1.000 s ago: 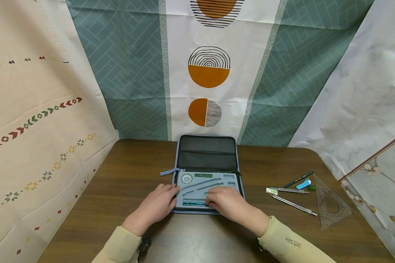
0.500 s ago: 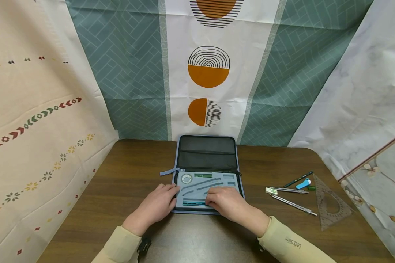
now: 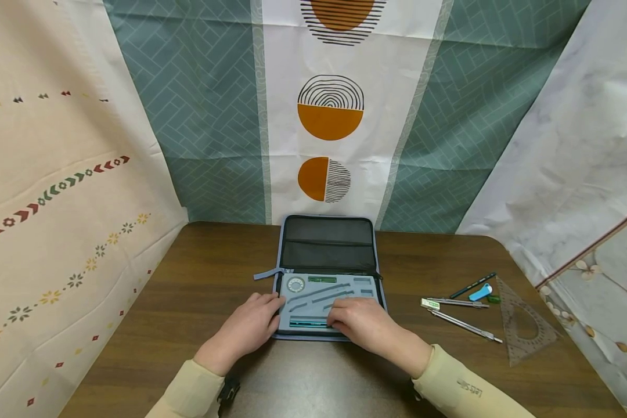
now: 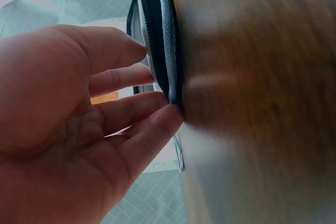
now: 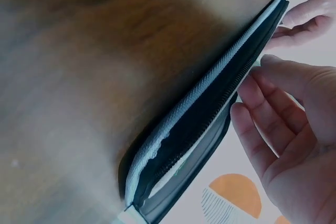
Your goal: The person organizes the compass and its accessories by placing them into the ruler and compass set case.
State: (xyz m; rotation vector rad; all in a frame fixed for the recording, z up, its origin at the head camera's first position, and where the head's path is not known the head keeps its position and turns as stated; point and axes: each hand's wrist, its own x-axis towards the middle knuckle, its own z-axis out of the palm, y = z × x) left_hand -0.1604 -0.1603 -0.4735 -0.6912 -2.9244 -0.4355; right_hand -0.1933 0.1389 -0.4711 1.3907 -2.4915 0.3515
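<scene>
A zippered stationery case (image 3: 378, 278) lies spread out on the table, its grey insert tray (image 3: 287, 328) facing up. Teal pencils (image 3: 305, 323) sit in the tray's front slot. The fingertips of my right hand (image 3: 363, 319) are down at the right end of these pencils and hide it; I cannot tell whether they pinch one. In the right wrist view the thumb and index finger come close together over the tray edge. My left hand (image 3: 253, 322) rests on the case's left edge, fingers fairly straight in the left wrist view, touching the zipper rim (image 4: 167, 40).
Right of the case lie a green pencil (image 3: 472, 285), a blue capped item (image 3: 480, 292), an eraser (image 3: 430, 304), metal compasses (image 3: 465, 325) and a clear set square (image 3: 522, 331). The case's mesh lid (image 3: 328, 244) leans back toward the curtain. A round dial (image 3: 295, 284) sits in the tray.
Both hands stay at the case in nearly the same place. The right hand has shifted very slightly at the pencil slot; the view has tilted a touch.
</scene>
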